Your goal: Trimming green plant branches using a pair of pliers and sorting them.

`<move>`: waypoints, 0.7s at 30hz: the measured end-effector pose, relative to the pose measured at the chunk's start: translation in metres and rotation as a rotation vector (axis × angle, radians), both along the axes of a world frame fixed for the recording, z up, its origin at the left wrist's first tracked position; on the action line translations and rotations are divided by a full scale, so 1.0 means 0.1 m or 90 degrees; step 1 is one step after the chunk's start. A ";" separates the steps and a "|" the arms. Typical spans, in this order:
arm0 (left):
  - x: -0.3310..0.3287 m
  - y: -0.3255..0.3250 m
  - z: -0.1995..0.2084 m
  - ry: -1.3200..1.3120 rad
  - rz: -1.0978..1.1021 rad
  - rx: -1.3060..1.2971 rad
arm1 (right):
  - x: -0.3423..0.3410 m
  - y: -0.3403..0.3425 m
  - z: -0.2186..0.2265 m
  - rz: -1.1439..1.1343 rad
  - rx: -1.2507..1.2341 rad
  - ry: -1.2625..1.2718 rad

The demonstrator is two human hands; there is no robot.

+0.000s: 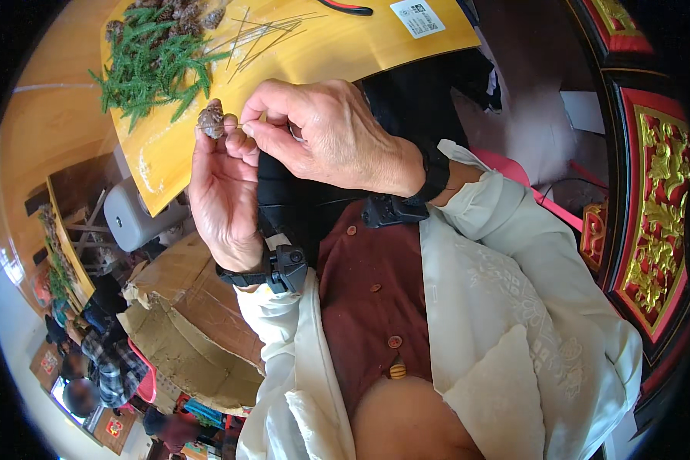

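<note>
My left hand is raised palm up, its fingertips closed round a small brown pine cone. Just to the right, my right hand pinches a thin wire between thumb and forefinger, close beside the cone. Part of the wire is hidden by the fingers, and how it meets the cone is too small to tell. Beyond both hands, a heap of green artificial fir sprigs lies on the yellow tabletop. More pine cones sit behind the sprigs, with several loose thin wires to their right.
Red-and-black tool handles and a white label lie at the table's far side. A torn cardboard box stands at my left, near a grey stool. Other people are at the far left. A carved gold-and-red panel rises at right.
</note>
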State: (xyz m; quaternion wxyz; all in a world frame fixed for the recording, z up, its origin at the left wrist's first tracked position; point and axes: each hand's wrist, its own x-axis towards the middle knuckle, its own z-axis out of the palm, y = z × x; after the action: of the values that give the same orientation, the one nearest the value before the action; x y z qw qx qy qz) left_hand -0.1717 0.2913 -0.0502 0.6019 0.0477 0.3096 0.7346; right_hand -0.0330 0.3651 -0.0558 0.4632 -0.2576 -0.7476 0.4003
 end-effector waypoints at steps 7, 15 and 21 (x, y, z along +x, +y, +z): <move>-0.02 -0.02 -0.06 -0.036 -0.022 0.035 | -0.01 0.01 -0.03 -0.010 0.018 0.020; 0.01 -0.02 -0.06 -0.048 -0.015 0.010 | 0.01 0.01 -0.07 -0.012 0.005 0.000; 0.10 -0.01 -0.05 0.017 -0.022 0.017 | 0.03 0.00 -0.06 -0.015 0.007 0.003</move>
State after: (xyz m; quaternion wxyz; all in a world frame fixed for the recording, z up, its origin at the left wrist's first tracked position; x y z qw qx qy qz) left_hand -0.1614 0.2904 -0.0556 0.6093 0.0710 0.3069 0.7276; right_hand -0.0304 0.3648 -0.0622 0.4710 -0.2631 -0.7456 0.3911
